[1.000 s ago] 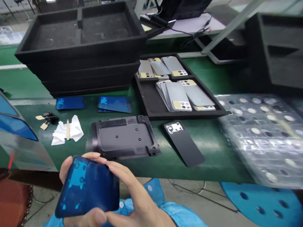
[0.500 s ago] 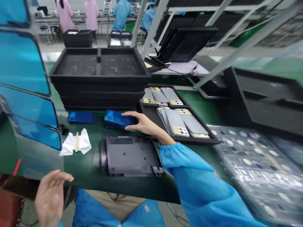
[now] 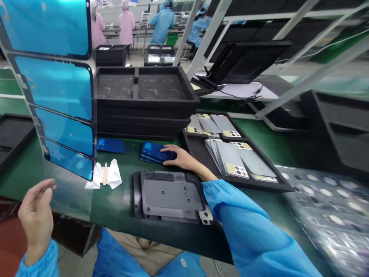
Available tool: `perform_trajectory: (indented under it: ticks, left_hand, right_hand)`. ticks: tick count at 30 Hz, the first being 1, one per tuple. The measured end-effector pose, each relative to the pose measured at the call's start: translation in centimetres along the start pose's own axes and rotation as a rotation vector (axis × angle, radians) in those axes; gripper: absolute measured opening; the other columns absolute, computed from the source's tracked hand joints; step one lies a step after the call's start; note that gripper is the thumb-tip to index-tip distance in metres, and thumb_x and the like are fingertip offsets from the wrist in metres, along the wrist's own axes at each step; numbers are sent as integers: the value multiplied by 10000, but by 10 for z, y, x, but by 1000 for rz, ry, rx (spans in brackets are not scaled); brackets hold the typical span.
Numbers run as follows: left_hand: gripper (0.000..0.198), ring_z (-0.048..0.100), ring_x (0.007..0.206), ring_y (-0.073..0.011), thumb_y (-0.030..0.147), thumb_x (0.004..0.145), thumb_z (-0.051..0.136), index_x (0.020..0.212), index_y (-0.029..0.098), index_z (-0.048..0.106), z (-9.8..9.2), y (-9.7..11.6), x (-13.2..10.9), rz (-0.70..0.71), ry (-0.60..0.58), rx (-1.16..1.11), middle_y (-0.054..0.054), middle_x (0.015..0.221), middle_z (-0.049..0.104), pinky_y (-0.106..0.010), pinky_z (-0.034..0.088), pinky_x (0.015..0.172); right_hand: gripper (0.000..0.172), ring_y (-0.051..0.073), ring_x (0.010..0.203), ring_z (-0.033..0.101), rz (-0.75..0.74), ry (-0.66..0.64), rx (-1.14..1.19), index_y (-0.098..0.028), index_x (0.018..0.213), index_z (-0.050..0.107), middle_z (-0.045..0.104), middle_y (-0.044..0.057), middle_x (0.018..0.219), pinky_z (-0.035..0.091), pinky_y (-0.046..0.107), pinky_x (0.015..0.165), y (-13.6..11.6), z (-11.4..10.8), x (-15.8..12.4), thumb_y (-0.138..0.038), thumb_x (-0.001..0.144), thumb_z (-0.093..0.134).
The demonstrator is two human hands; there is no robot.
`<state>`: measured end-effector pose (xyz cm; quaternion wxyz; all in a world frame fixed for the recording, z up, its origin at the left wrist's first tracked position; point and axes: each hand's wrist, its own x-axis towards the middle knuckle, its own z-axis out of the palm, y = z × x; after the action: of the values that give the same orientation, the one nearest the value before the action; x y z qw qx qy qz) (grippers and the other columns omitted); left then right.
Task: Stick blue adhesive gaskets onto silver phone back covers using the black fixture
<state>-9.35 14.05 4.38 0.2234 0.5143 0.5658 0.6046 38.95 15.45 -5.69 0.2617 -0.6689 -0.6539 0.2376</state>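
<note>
Left hand (image 3: 37, 217), lower left: fingers loosely curled, slightly apart, nothing visible held. Film (image 3: 57, 88), upper left: blue, upright. Cloth (image 3: 115, 177), left of centre: on the desk (image 3: 115, 209), stick (image 3: 105, 174) atop. Blue panels (image 3: 151, 149), centre: stacked, slightly fanned. Right hand (image 3: 183, 158), centre: thumb and fingers spanning the stack's right end; whether clamped, cannot tell. Step in hand, seemingly: handling the stack; next move calls for careful edge contact. Fixture (image 3: 173, 194), lower centre: dark, flat. Tray (image 3: 198, 152), right of centre: grey plates (image 3: 229, 156) inside.
</note>
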Motion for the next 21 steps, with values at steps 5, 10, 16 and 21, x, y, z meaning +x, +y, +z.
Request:
perform_trajectory:
  ticks: [5,10,16,21]
  left_hand:
    - [368,584,1309,-301,342,760,760,1072,185,645,11,-20,60,36,49,61,-87,1250,696,-488,431,1166]
    - [561,750,922,-281,645,808,685,1065,147,668,16,-22,84,-190,-329,62,-140,1006,776,-458,596,892]
    - [662,693,651,-221,809,618,761,817,183,676,-8,10,73,-212,-462,68,-32,609,704,-342,583,687]
    - [604,749,786,-283,718,635,833,915,192,731,-39,49,49,-207,-595,202,-75,826,812,-371,616,665]
  right_hand:
    - [273,304,1333,577,30,48,30,-185,1175,702,604,108,1456,458,574,1128,-8,-3,-8,-351,960,717]
    - [308,348,1315,622,0,239,104,-210,1016,773,668,149,1382,442,546,1163,-38,-13,-29,-488,925,679]
    - [296,328,1318,628,-115,353,221,-268,1016,782,716,95,1327,484,510,1146,-115,-20,-81,-519,932,650]
    - [155,236,1159,717,-323,342,346,-240,1002,749,769,91,1181,592,387,1018,-193,-13,-117,-338,999,629]
